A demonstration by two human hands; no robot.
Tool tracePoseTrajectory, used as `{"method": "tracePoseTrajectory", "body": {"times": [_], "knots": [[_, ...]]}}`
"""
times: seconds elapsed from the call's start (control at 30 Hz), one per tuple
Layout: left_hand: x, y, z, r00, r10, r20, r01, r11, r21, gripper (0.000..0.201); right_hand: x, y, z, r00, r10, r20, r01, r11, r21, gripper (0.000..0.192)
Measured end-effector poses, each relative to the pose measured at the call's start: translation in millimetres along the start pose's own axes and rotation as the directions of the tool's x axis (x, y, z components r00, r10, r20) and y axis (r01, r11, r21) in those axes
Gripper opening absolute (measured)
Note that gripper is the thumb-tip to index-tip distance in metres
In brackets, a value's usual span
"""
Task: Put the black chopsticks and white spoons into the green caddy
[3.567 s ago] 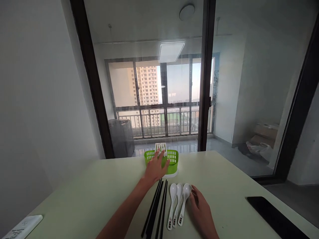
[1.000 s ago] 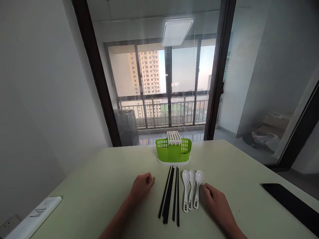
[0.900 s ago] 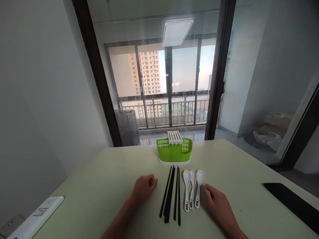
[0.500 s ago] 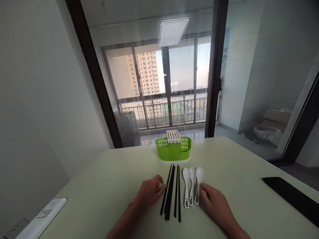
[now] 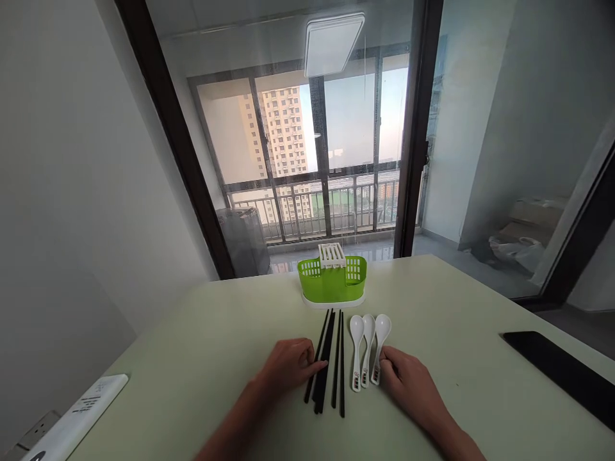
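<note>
Several black chopsticks (image 5: 329,349) lie side by side on the pale table (image 5: 211,333), pointing toward a green slotted cutlery holder (image 5: 331,289) with a white insert. To their right, three white spoons (image 5: 368,342) lie in a row, bowls away from me. My left hand (image 5: 288,366) rests on the table, its fingertips touching the leftmost chopsticks near their near ends. My right hand (image 5: 406,379) lies flat, fingertips against the handle of the rightmost spoon. Neither hand has lifted anything.
A flat black device (image 5: 562,371) lies near the table's right edge. A white power strip (image 5: 72,419) sits at the near left corner. Behind the table stand a glass sliding door and a dark frame post (image 5: 413,128).
My left hand has come back from the green holder, rested as a fist, then slid right to touch the chopsticks. My right hand has edged left to the spoon handle.
</note>
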State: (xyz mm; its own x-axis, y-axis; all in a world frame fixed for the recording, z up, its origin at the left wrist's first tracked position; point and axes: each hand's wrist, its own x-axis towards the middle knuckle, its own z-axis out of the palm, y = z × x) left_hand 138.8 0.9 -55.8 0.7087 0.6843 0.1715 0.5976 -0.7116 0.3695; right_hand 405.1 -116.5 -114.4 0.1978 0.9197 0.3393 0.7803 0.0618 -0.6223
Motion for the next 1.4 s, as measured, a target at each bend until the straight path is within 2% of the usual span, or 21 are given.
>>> {"method": "tracePoseTrajectory", "body": {"times": [0.27, 0.5, 0.57, 0.73, 0.93, 1.1, 1.23, 1.4], "knots": [[1, -3, -9.1, 0.999, -0.023, 0.042, 0.025, 0.999, -0.045, 0.035, 0, 0, -2, 1.0, 0.009, 0.0, -0.009, 1.0, 0.028, 0.027], [-2, -2, -18.7, 0.996, -0.073, 0.049, 0.073, 0.997, -0.006, 0.006, 0, 3, 1, 1.0, 0.024, 0.008, -0.024, 0.999, 0.042, 0.026], [-2, -4, -17.5, 0.995, -0.082, 0.049, 0.08, 0.996, 0.033, 0.009, 0, 5, 2, 0.999, 0.037, 0.017, -0.038, 0.998, 0.046, 0.026], [0, -9, -14.6, 0.988, -0.153, 0.023, 0.149, 0.981, 0.122, 0.02, 1, 10, 5, 0.999, 0.047, 0.016, -0.048, 0.997, 0.065, 0.027], [0, -22, -17.3, 0.996, -0.041, -0.075, 0.055, 0.979, 0.195, 0.011, 1, 10, 6, 0.999, 0.045, 0.012, -0.045, 0.995, 0.092, 0.028], [0, -32, -11.5, 0.988, -0.059, -0.142, 0.09, 0.971, 0.223, 0.016, 0, 9, 5, 0.999, 0.038, 0.004, -0.039, 0.996, 0.085, 0.028], [1, -34, -8.1, 0.986, -0.147, -0.083, 0.161, 0.966, 0.203, 0.029, 0, 7, 3, 0.998, 0.051, 0.024, -0.053, 0.994, 0.093, 0.028], [2, -26, -10.5, 0.986, -0.164, -0.026, 0.165, 0.957, 0.239, 0.022, 0, 9, 3, 0.998, 0.049, 0.03, -0.052, 0.994, 0.094, 0.028]]}}
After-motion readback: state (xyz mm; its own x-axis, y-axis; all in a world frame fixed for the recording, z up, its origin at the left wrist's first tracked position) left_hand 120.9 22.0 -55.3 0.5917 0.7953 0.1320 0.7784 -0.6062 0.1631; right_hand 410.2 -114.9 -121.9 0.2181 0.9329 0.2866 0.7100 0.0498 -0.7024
